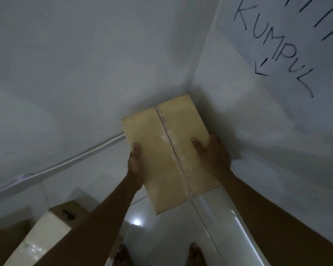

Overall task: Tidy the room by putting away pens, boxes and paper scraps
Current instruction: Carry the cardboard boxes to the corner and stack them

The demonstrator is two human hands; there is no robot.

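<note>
White walls meet in a corner above a glossy tiled floor [173, 237], and a sheet [296, 54] on the right wall reads "KUMPUL" with an arrow aimed down into that corner. That seems to mark the collecting spot, which would explain why the box [167, 150] is carried there, its far end already close to the corner. The left hand [135, 166] clamps the box's left edge and the right hand [213, 152] its right edge, thumbs on top, a two-sided grip that keeps the taped lid level. Whether the box touches the floor I cannot tell. A cable duct [69, 162] runs along the left wall. More cartons [65, 210] sit at lower left, apart from the box. Bare feet [195, 254] stand just below; nothing blocks the corner.
</note>
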